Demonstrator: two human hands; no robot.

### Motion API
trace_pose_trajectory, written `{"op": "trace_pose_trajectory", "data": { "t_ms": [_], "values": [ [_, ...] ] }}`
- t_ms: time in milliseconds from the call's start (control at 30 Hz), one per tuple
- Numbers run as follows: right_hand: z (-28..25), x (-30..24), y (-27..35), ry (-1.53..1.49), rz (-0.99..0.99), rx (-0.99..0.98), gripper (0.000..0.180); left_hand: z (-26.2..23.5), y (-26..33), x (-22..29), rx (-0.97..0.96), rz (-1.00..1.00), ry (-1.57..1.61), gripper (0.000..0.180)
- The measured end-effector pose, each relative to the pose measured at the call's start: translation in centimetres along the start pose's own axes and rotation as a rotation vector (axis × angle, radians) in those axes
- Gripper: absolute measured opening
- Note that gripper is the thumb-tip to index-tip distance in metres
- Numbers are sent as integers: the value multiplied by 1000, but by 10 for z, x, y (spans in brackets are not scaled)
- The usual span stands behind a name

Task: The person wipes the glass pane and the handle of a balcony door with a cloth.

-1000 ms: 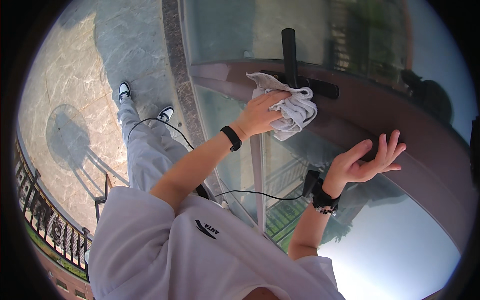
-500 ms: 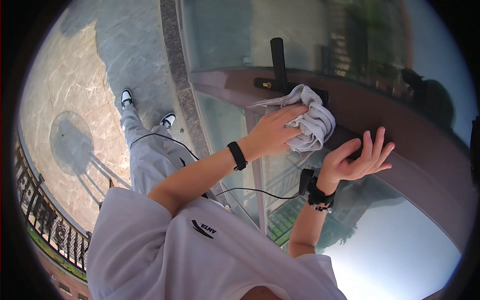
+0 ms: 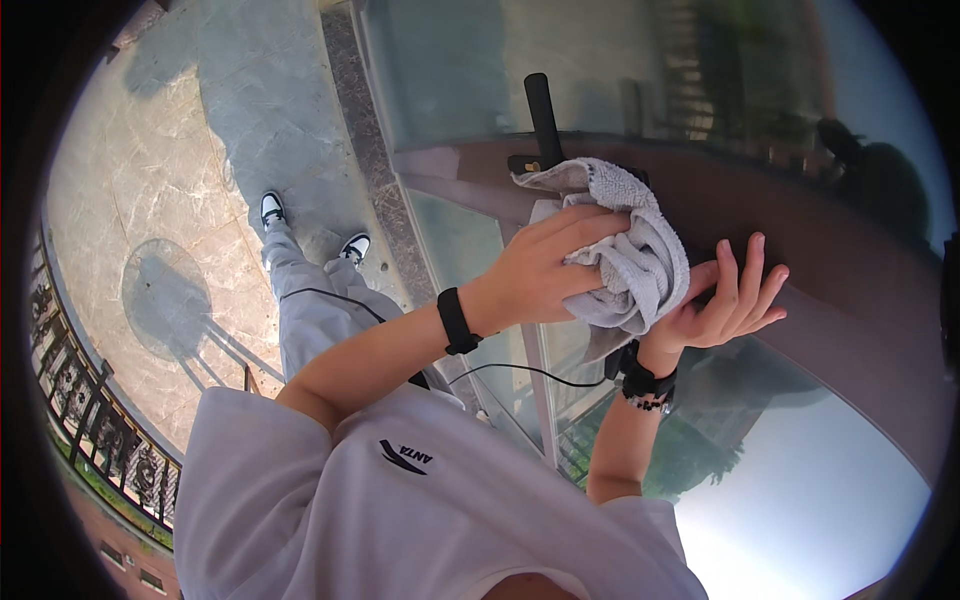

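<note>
My left hand [image 3: 545, 265] is closed on a crumpled grey-white towel [image 3: 640, 255], its fingers pressed into the folds. The towel covers part of a black lever handle [image 3: 542, 120] on a brown door frame [image 3: 800, 240]; whether it touches the handle cannot be seen. Beside the towel's right edge, my right hand [image 3: 730, 300] is open, fingers spread over the brown frame. Its thumb is partly hidden by the towel. A gold-coloured lock cylinder [image 3: 532, 167] shows below the lever.
Reflective glass panels [image 3: 450, 80] lie above and below the frame's brown bar. A black cable [image 3: 520, 370] runs across my body to the right wrist. At left, stone paving [image 3: 110, 200] meets a black ornamental railing [image 3: 90, 420].
The left hand and towel have moved slightly right and toward me, and the towel now overlaps the base of my right hand. My view has shifted a little.
</note>
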State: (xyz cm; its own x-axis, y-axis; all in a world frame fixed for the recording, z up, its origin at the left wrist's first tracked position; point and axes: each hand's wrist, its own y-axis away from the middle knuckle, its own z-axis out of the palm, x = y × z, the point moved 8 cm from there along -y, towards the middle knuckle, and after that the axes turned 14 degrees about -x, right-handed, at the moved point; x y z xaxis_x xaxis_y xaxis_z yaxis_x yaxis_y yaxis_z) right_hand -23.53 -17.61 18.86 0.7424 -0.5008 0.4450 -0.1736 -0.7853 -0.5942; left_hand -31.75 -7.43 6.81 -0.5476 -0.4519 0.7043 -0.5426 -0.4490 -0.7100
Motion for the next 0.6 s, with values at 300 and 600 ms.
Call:
{"op": "trace_pose_trajectory", "data": {
  "t_ms": [300, 600],
  "values": [
    [3, -2, 1, 27, 28, -7, 37, -18, -17, -41, -397, -618, -14, 49],
    [8, 0, 2, 65, 42, -31, 34, -70, 98, -167, -369, -704, 49, 47]
  ]
}}
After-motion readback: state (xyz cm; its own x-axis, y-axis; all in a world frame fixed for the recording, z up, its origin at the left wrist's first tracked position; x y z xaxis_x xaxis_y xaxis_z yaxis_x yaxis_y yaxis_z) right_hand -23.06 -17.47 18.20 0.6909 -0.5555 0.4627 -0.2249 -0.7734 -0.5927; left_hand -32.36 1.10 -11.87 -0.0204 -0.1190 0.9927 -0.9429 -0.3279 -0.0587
